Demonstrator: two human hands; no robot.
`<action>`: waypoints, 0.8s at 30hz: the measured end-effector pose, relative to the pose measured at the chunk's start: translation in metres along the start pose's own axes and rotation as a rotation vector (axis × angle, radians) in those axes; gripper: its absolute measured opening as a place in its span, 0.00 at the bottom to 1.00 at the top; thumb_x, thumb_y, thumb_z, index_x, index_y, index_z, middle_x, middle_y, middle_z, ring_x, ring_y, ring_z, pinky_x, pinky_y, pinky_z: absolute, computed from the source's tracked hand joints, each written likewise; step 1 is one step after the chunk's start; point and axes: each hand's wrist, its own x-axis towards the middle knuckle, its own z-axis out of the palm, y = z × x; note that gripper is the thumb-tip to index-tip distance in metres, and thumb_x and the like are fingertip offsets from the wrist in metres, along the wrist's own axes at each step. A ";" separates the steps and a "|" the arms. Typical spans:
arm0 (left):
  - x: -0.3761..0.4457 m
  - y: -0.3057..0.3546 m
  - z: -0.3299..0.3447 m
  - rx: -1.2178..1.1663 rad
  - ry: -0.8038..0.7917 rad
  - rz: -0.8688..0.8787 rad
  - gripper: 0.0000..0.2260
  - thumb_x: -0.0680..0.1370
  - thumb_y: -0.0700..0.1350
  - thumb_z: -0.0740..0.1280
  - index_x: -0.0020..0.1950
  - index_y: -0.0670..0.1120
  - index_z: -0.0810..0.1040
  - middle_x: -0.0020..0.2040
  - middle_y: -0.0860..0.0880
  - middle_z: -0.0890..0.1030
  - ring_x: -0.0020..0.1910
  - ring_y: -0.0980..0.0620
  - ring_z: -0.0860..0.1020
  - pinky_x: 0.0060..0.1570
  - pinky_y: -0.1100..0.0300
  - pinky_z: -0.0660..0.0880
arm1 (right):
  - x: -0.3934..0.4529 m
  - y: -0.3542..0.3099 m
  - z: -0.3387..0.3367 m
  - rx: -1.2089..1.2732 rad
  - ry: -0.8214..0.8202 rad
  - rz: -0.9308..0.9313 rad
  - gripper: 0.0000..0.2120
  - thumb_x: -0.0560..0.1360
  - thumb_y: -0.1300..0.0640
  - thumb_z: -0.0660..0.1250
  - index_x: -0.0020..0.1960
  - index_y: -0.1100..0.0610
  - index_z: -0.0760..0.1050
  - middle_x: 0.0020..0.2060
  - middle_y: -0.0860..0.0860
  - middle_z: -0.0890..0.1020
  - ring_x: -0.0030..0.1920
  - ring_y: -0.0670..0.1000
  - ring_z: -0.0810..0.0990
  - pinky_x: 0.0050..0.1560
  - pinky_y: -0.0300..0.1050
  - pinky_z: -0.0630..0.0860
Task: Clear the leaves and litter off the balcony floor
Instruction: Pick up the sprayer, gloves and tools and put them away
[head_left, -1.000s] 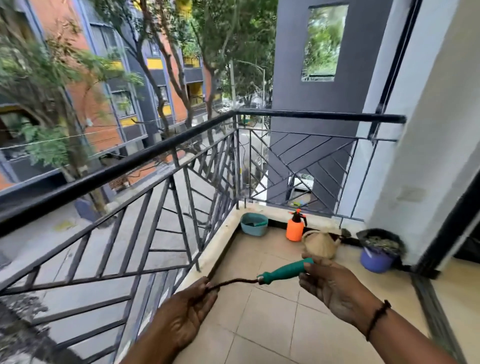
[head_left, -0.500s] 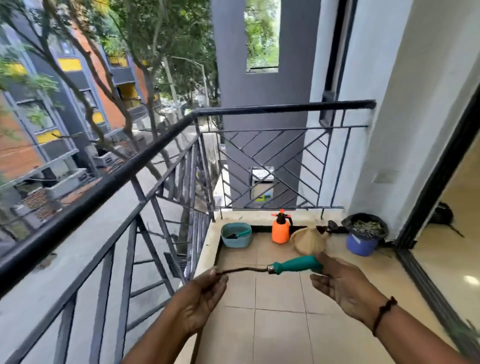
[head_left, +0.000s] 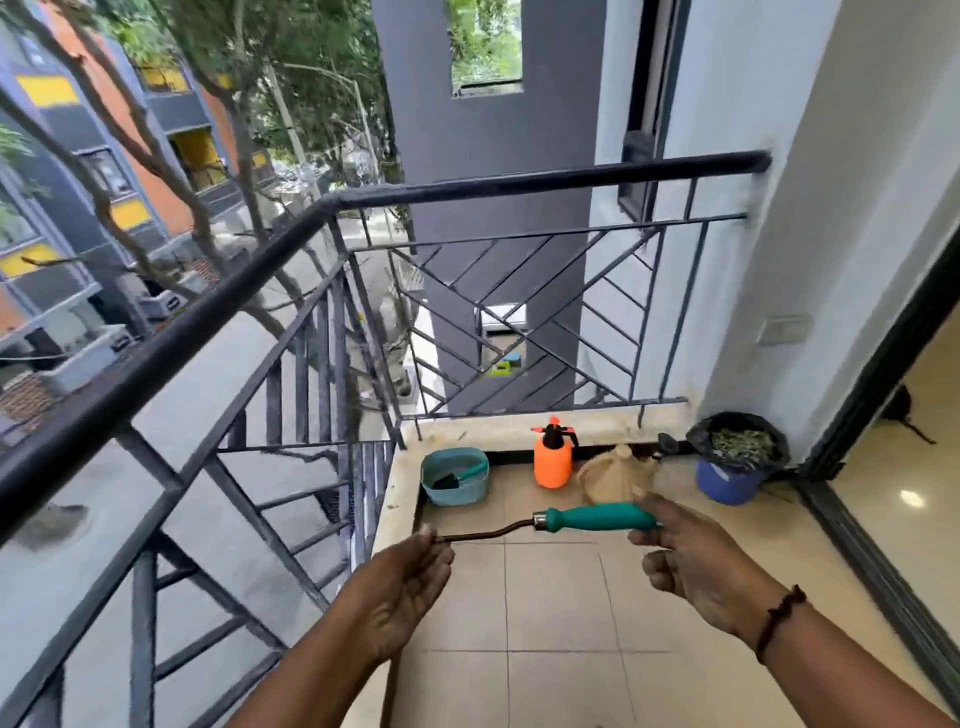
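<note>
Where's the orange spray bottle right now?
In the head view the orange spray bottle stands on the floor by the far railing kerb, between the teal tub on its left and the straw broom head on its right.

Open floor: bare tiles (head_left: 561, 597) below the hands; room to reach down
Far end: teal tub (head_left: 455, 477), orange sprayer (head_left: 552, 460), tan bundle (head_left: 613, 475), blue bin (head_left: 735, 460) crowd the curb
Left: railing (head_left: 332, 291) blocks; narrow gaps only
</note>
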 end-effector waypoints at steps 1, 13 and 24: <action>0.010 0.007 0.005 -0.002 0.023 -0.003 0.07 0.81 0.37 0.63 0.45 0.38 0.79 0.32 0.42 0.82 0.28 0.50 0.82 0.27 0.61 0.80 | 0.018 -0.006 0.002 0.006 -0.037 0.013 0.12 0.78 0.51 0.65 0.56 0.59 0.76 0.38 0.56 0.77 0.24 0.49 0.70 0.23 0.39 0.69; 0.123 0.080 0.049 -0.087 0.258 0.038 0.07 0.80 0.45 0.66 0.46 0.43 0.79 0.34 0.47 0.82 0.39 0.49 0.78 0.28 0.62 0.79 | 0.199 -0.112 0.066 -0.189 -0.313 0.084 0.21 0.65 0.50 0.72 0.54 0.61 0.78 0.35 0.54 0.81 0.27 0.51 0.77 0.25 0.39 0.74; 0.252 0.163 0.035 -0.061 0.330 -0.040 0.07 0.78 0.47 0.69 0.43 0.44 0.79 0.32 0.48 0.78 0.37 0.49 0.77 0.26 0.63 0.78 | 0.328 -0.111 0.142 -0.243 -0.254 0.194 0.17 0.70 0.48 0.72 0.52 0.60 0.79 0.33 0.55 0.80 0.28 0.52 0.78 0.27 0.40 0.74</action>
